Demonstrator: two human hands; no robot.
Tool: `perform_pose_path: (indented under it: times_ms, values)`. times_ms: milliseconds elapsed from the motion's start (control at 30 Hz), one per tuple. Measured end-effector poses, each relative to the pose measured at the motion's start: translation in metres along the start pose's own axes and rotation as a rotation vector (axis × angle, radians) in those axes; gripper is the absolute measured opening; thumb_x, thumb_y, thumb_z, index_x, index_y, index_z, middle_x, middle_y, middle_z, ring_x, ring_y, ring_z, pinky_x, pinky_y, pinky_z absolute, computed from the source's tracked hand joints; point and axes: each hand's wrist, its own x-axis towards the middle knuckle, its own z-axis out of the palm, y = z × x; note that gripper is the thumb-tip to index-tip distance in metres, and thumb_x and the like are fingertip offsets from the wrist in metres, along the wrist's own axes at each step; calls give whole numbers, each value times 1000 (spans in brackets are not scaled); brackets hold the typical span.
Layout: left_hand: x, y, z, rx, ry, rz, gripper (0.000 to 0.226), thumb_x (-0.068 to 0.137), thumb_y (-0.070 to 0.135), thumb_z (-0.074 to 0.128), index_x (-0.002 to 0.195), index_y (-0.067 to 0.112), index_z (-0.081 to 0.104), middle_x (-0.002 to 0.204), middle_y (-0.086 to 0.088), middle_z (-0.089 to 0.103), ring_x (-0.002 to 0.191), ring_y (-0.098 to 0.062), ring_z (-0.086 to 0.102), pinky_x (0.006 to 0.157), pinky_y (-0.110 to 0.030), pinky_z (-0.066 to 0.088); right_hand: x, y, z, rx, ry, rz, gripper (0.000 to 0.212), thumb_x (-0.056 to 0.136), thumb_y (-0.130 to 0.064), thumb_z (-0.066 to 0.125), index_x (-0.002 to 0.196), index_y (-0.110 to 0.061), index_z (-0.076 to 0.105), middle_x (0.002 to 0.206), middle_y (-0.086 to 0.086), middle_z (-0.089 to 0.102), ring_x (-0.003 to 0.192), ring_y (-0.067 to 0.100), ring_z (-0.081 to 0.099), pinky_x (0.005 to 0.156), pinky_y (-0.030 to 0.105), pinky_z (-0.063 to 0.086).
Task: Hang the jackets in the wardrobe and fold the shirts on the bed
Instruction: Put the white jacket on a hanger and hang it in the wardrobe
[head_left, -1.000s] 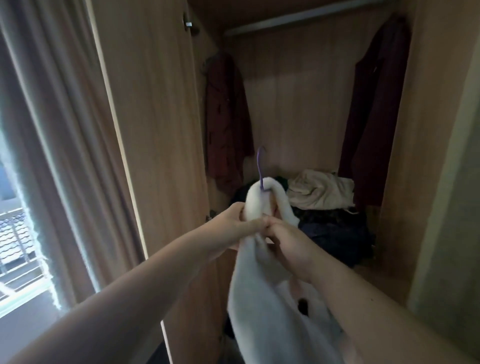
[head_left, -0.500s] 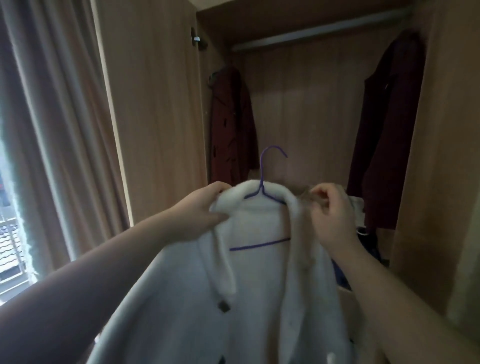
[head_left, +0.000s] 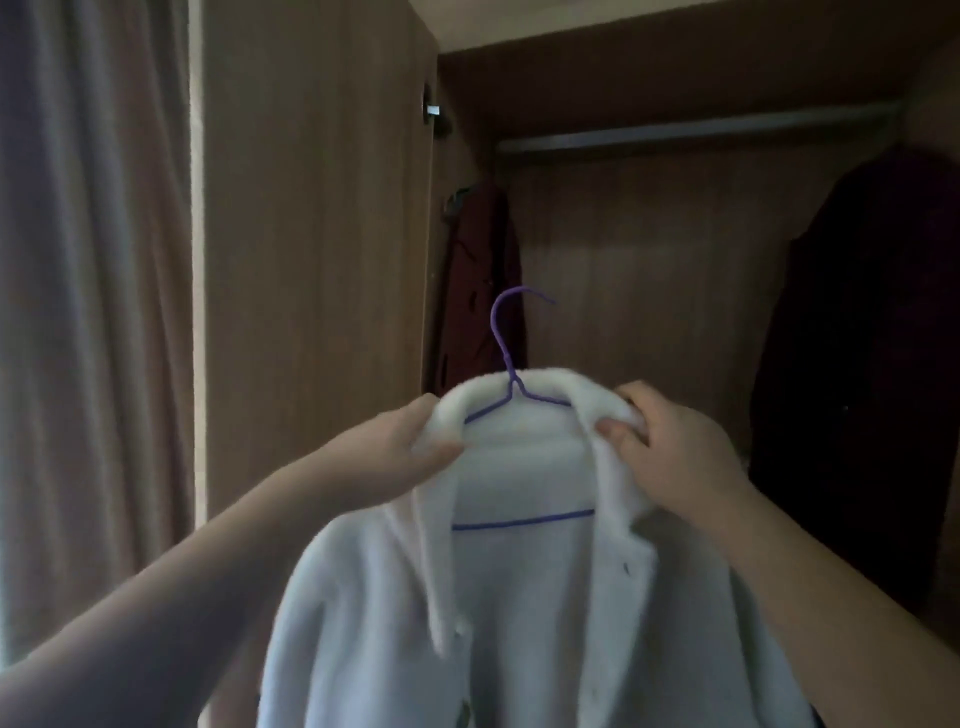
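1. Step: hanging stage. White jacket (head_left: 519, 623) sits on purple hanger (head_left: 519, 521), held up before the open wardrobe (head_left: 649, 291), below the rail (head_left: 696, 132).
2. Left hand (head_left: 415, 447) grips the collar's left side; right hand (head_left: 675, 457) pinches its right side, fingers curled into the fleece.
3. Next move, as judged: raise the hook onto the rail, in the gap between red coat (head_left: 483, 291) and dark coat (head_left: 857, 364).

The white jacket (head_left: 519, 623) is cut off by the lower edge; the shoulders of the purple hanger (head_left: 519, 521) are hidden under its collar. The fingers of the left hand (head_left: 415, 447) are concealed behind the fleece, and the dark coat (head_left: 857, 364) is clipped at right.
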Motion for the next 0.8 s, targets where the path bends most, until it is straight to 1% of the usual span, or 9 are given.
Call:
perform_pose_path:
  times_ms: [33,100,167,200,300,400,467,667,800]
  values:
    - [12,-6,9,-13,74,-8,44,76,81,44,102,47,45,84,19,64,72,1,62,60,-26,47,15,2,4,-12,2,15,25,91,-52,55,103,-31,48,82,-2,65,80,31,63,62,35,42]
    - [41,-19,21,20,233,-24,43,72,83,40,98,49,37,73,19,59,60,1,56,49,-25,37,41,9,10,-35,36,45,25,89,-53,56,101,-31,49,77,-6,62,79,29,63,62,34,41]
    - [72,-31,28,38,348,10,40,73,81,40,93,47,35,66,19,55,56,3,50,46,-25,30,62,18,15,-61,99,57,25,89,-52,58,102,-32,49,77,-5,64,79,30,64,61,32,40]
    - [86,-37,30,42,375,37,39,74,79,39,91,45,35,65,19,54,55,3,48,45,-25,29,71,23,16,-71,121,62,25,89,-51,59,103,-32,49,78,-4,65,80,31,65,61,32,40]
    - [126,-49,33,51,426,110,38,79,75,37,90,39,37,66,18,52,55,-1,47,46,-24,27,98,34,22,-93,144,70,23,90,-48,59,104,-33,49,82,1,68,83,33,66,61,33,40]
    - [165,-51,28,54,487,182,34,86,66,43,93,32,40,76,10,61,71,-24,62,53,-31,34,127,45,33,-88,173,63,23,91,-45,56,108,-29,53,90,7,69,86,36,65,66,38,47]
    - [189,-50,21,68,488,207,32,90,61,45,93,30,39,79,4,62,77,-31,64,56,-34,36,145,54,41,-98,219,57,23,93,-43,55,108,-27,53,92,8,68,86,37,63,68,41,49]
    - [255,-41,14,261,495,207,35,93,63,34,89,29,31,72,1,53,76,-36,65,56,-36,35,200,93,68,-225,354,43,24,94,-37,55,108,-18,56,97,14,68,91,40,61,72,44,43]
    - [301,-34,16,405,563,208,36,93,66,33,89,30,30,81,-6,66,76,-36,66,56,-36,35,238,133,90,-168,367,68,26,95,-38,53,109,-16,58,103,14,67,96,39,60,77,43,44]
